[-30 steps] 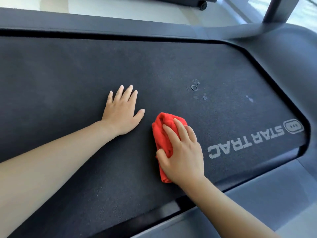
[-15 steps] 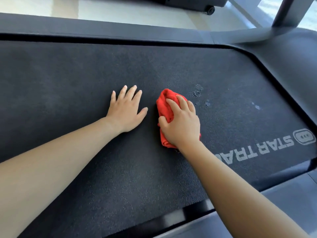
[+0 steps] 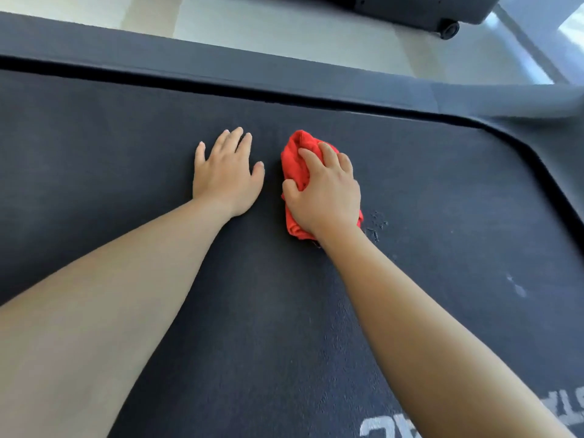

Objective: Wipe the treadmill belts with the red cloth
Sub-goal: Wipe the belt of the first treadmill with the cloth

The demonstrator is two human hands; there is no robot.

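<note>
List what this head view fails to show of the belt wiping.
Head view.
Belt under the red cloth: hidden by cloth and right hand.
White lettering: cut by the bottom edge and right forearm.
Specks beside the cloth: too small to identify.
Far machine: cut by the top edge.

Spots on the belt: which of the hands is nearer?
Right. The right hand grips the red cloth just beside the spots; the left hand rests flat farther away.
</note>
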